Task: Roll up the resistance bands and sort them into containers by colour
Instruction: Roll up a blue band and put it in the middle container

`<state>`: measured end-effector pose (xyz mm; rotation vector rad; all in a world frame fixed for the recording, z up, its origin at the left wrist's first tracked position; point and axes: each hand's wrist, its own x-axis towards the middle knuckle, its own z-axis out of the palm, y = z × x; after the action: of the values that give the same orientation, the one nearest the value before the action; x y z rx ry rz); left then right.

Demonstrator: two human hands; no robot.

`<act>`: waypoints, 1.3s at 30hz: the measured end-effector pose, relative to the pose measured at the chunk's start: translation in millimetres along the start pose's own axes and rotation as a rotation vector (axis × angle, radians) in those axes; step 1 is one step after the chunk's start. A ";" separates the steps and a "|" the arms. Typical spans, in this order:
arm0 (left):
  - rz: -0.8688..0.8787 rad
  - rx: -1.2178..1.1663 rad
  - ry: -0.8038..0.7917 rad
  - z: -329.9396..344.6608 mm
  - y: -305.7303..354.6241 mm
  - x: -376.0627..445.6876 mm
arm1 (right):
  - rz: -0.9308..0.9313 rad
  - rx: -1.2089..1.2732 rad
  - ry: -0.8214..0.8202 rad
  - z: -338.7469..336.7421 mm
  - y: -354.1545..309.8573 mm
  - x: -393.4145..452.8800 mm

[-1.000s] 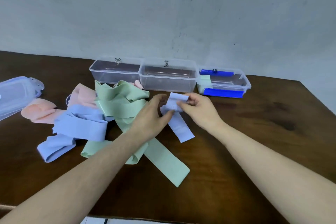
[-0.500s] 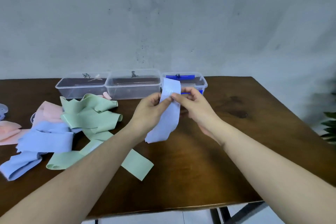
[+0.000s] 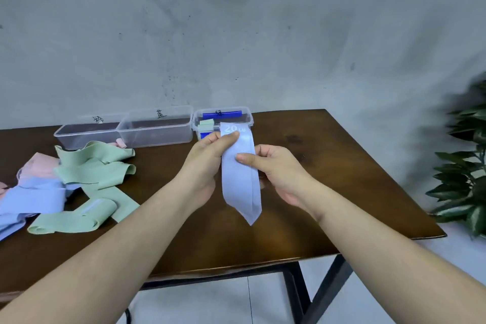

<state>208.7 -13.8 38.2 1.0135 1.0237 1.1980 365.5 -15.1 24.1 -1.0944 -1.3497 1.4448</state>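
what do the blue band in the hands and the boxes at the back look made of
Blue band: thin, matte, rubbery sheet, likely latex; it hangs limp and creases lengthwise, with "20 LB" printed on it.
Boxes: clear, glossy, rigid plastic; the table shows through their walls.

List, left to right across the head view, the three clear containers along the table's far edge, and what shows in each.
Left container, nothing visible inside → middle container, nothing visible inside → right container, holding a rolled green band and blue pieces.

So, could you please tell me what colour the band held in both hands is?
Light blue band, with white "20 LB" print near its top; head view.
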 end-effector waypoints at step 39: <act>-0.174 0.481 0.187 -59.5 -77.5 189.6 | 0.288 -0.952 0.106 3.6 89.9 103.2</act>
<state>184.0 171.5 -64.5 1.1642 1.5642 0.9330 334.2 79.1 -70.3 -1.9935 -1.9136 0.8680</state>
